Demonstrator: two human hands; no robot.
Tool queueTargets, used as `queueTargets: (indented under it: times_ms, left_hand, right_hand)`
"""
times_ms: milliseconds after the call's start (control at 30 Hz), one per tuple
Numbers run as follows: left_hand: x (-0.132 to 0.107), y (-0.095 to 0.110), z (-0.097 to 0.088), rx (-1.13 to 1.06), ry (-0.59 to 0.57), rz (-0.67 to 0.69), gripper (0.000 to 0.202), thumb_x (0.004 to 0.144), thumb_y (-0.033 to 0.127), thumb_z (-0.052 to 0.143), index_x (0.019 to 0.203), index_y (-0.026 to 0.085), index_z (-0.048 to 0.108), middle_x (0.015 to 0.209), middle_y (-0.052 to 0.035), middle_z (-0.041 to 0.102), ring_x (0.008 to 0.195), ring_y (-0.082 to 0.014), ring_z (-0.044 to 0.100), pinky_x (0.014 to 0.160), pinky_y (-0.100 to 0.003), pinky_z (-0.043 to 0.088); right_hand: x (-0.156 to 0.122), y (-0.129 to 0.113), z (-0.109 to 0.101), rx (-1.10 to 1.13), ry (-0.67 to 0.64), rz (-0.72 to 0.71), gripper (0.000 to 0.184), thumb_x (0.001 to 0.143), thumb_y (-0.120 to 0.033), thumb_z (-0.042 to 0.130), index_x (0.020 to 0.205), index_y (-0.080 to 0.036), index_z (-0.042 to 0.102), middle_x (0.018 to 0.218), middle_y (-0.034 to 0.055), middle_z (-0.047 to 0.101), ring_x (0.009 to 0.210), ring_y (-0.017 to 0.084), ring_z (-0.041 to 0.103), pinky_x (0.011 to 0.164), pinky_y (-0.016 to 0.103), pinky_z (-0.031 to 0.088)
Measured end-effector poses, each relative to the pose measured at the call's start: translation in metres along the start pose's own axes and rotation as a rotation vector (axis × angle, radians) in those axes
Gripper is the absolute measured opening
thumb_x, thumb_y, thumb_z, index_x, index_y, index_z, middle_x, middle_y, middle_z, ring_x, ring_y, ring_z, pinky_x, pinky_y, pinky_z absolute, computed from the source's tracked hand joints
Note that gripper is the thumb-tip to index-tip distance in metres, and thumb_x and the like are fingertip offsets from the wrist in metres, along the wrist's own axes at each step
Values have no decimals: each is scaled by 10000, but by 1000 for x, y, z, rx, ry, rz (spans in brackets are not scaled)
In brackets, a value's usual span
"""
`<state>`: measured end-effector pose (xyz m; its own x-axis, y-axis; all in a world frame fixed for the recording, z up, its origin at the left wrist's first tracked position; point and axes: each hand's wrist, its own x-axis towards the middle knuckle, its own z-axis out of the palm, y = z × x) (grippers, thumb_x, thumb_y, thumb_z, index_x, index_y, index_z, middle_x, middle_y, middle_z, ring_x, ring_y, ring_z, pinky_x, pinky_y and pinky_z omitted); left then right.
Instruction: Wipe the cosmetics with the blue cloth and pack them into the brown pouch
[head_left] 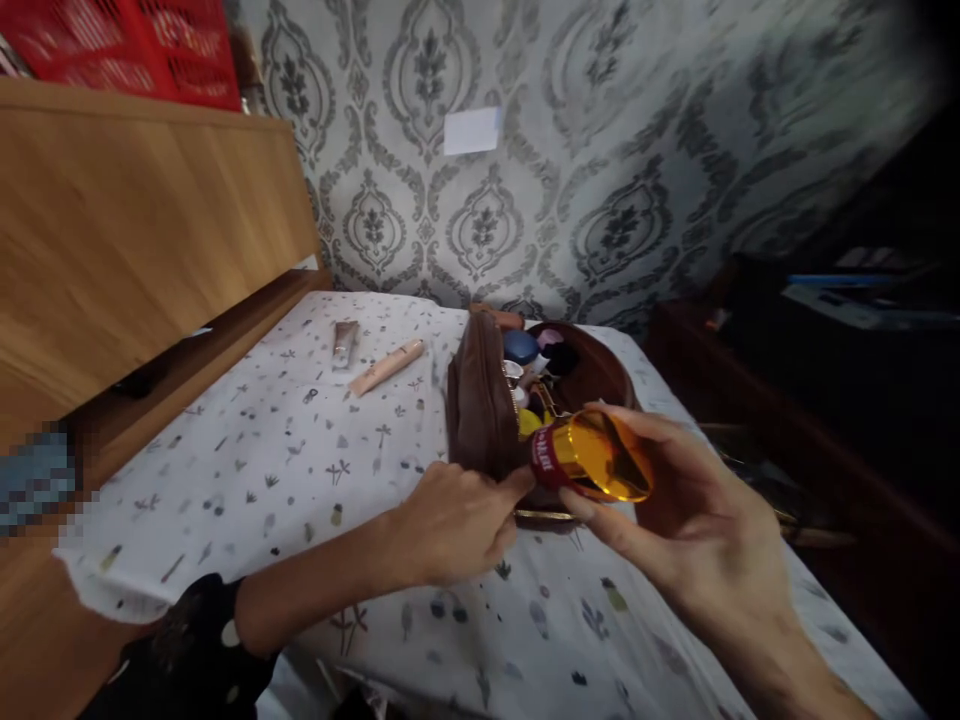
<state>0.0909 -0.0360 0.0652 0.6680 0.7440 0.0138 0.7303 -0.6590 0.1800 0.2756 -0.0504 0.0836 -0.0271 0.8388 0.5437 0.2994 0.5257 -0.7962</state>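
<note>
My right hand (pixel 697 500) holds an amber plastic bottle with a red cap (pixel 596 456) between thumb and fingers, tilted on its side. My left hand (pixel 450 525) lies against the lower edge of an open brown zip pouch (pixel 480 400), its index finger stretched out and its tip almost at the red cap. The pouch holds cosmetics, among them a blue round container (pixel 521 347) and a yellow item (pixel 529 422). Behind the pouch on the printed white cloth (pixel 225 470) lie a peach-coloured tube (pixel 386 367) and a small flat tube (pixel 344 345).
A wooden board (pixel 135 230) stands along the cloth's left side, with a red plastic crate (pixel 127 50) above it. Patterned wallpaper (pixel 600 150) rises behind. Dark wooden furniture (pixel 750 400) lies to the right, beyond the cloth's edge.
</note>
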Motion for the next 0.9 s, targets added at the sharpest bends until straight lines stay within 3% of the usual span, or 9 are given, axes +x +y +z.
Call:
queueTargets:
  times_ms: [100,200,300,467,600,667,900]
  left_hand:
    - [-4,-11,6,-45,67,74,547,931,200,454,1469,292,418,870,1,757,713,-183,706,635,-294,529]
    - [-5,-19,14,-25,129,133,579,906,176,465,1472,298,443,809,11,736,674,-160,683,599,-260,506]
    - [-4,-23,22,-13,194,187,560,889,162,470,1440,263,495,758,7,719,616,-147,655,564,-244,487]
    - [-3,-26,30,-30,314,263,522,895,144,433,1402,216,534,708,-5,693,553,-144,623,516,-244,476]
    - [-2,-28,34,-49,348,314,480,908,139,401,1364,181,544,710,-6,693,543,-143,621,513,-251,492]
    - [-2,-29,35,-56,358,321,463,913,135,394,1350,168,543,722,-11,699,549,-145,629,519,-257,501]
    - [-4,-30,39,-50,421,344,436,935,141,386,1359,154,488,728,-12,698,546,-146,636,492,-252,497]
  right_hand:
    - [13,5,-3,-158,48,24,482,762,-408,786,1180,-251,602,1126,64,691,1006,265,690,909,431,579]
    - [26,13,-7,-389,42,9,475,751,-414,768,1159,-220,621,1086,77,705,957,279,689,832,419,579]
    - [36,16,-8,-528,-88,9,439,745,-358,757,1137,-198,639,1017,75,724,894,273,695,771,388,573]
    - [46,10,-7,-624,-348,47,433,746,-220,738,1165,-197,630,1007,63,736,926,264,696,907,423,536]
    - [52,11,-6,-689,-571,-72,422,788,-236,737,1186,-197,603,1152,96,710,1145,295,640,1121,536,358]
    - [55,12,-6,-737,-653,-109,414,806,-249,733,1191,-173,601,1171,120,698,1212,307,604,1153,557,296]
    - [63,11,-8,-780,-731,-88,535,789,-213,744,1290,-160,565,1006,79,713,1027,266,668,1087,475,379]
